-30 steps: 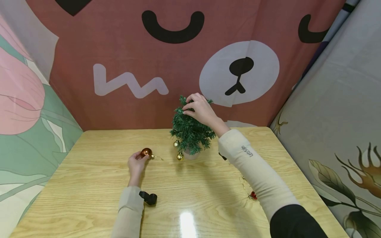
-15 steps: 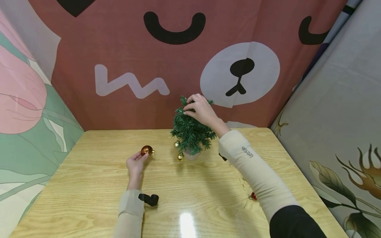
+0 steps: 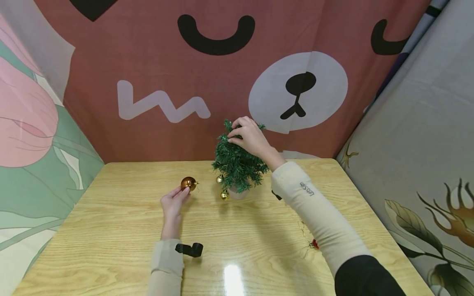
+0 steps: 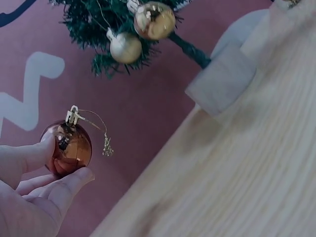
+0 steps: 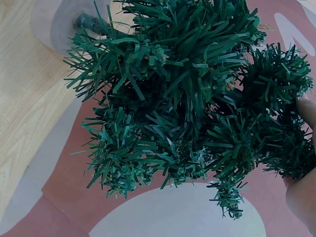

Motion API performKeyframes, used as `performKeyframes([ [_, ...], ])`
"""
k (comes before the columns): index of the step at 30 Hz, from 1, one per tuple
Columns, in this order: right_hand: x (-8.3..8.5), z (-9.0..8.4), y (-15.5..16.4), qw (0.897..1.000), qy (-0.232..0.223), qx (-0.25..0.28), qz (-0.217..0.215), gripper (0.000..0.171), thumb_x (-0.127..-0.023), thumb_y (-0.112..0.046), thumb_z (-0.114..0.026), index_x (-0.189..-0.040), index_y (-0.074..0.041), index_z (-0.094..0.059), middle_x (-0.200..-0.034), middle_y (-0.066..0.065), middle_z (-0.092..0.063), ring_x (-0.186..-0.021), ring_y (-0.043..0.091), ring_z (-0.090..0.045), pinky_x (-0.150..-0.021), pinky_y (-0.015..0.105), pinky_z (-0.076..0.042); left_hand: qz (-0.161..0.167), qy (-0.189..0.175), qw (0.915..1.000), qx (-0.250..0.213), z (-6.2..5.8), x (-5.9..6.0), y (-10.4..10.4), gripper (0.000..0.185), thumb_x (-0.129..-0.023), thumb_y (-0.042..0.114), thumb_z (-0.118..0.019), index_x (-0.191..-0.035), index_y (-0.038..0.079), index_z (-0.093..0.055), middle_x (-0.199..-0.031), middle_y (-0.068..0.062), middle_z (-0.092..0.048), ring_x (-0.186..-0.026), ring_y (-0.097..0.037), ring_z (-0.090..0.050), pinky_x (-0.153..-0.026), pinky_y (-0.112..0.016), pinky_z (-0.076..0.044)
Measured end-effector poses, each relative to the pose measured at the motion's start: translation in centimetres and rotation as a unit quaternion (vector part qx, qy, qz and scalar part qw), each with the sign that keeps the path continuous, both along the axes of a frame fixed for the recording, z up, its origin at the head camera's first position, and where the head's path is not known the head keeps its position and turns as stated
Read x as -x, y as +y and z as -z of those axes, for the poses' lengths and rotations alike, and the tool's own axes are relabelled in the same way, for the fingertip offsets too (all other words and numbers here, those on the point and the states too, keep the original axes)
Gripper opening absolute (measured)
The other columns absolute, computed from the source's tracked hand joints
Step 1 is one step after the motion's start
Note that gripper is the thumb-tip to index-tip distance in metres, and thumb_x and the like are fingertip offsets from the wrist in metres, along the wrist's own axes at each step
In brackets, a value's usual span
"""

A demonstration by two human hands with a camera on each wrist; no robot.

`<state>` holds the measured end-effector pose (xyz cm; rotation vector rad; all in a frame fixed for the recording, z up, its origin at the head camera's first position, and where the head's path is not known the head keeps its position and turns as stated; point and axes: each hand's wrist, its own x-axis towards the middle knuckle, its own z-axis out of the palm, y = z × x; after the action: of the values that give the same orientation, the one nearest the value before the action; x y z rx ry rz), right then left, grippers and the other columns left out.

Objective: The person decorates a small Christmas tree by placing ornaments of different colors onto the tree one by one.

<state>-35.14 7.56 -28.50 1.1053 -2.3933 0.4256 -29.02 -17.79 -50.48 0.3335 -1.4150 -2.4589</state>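
Observation:
Thumb and fingers of my left hand point(image 3: 174, 203) pinch a shiny copper Christmas ball point(image 3: 189, 183). In the left wrist view a gold cap and a thin gold loop show on that ball point(image 4: 71, 148). It is held up to the left of a small green artificial Christmas tree point(image 3: 238, 164), apart from it. My right hand point(image 3: 249, 135) grips the tree near its top; in the right wrist view its thumb and a finger lie on either side of the branches point(image 5: 182, 98). Two gold balls point(image 4: 154, 20) hang on the tree's left side.
The tree stands in a pale round pot point(image 4: 222, 79) towards the back of the wooden table point(image 3: 111, 230). A red ornament point(image 3: 314, 244) with gold thread lies beside the right forearm, partly hidden by it. A printed cloth point(image 3: 155, 139) hangs behind the table.
My left hand has lifted the copper ball and moved it slightly right, nearer the tree. The right hand stays at the treetop.

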Motion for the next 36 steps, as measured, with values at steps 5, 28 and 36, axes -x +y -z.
performKeyframes([
  [5,0.0,0.0,0.0,1.0,-0.001,0.0,0.001,0.015,-0.079,-0.019,-0.068,-0.089,-0.008,-0.072,-0.101,0.01,-0.054,-0.098,0.024,-0.045,-0.089,0.038,-0.034,-0.005,-0.03,0.9988,0.039,-3.1,-1.5,1.4,0.046,-0.074,0.001,-0.071,-0.112,-0.017,-0.051,-0.087,-0.013,-0.065,-0.076,-0.014,-0.064,-0.068,-0.026,-0.051],
  [28,0.0,-0.1,0.0,1.0,0.007,-0.005,0.005,0.015,-0.079,-0.018,-0.068,-0.089,-0.008,-0.072,-0.101,0.009,-0.055,-0.097,0.023,-0.045,-0.088,0.037,-0.034,0.015,0.024,0.9991,0.031,-7.2,-2.8,4.4,0.048,-0.073,-0.002,-0.071,-0.113,-0.018,-0.049,-0.099,-0.025,-0.058,-0.082,-0.019,-0.063,-0.072,-0.028,-0.051],
  [36,-0.1,0.1,-0.1,0.999,0.012,-0.019,0.03,0.016,-0.08,-0.02,-0.067,-0.092,-0.01,-0.072,-0.104,0.009,-0.055,-0.1,0.023,-0.045,-0.092,0.037,-0.032,0.018,0.06,0.9972,0.04,-7.1,-2.0,4.7,0.042,-0.072,-0.005,-0.071,-0.108,-0.017,-0.053,-0.094,-0.023,-0.06,-0.078,-0.02,-0.064,-0.07,-0.029,-0.051],
])
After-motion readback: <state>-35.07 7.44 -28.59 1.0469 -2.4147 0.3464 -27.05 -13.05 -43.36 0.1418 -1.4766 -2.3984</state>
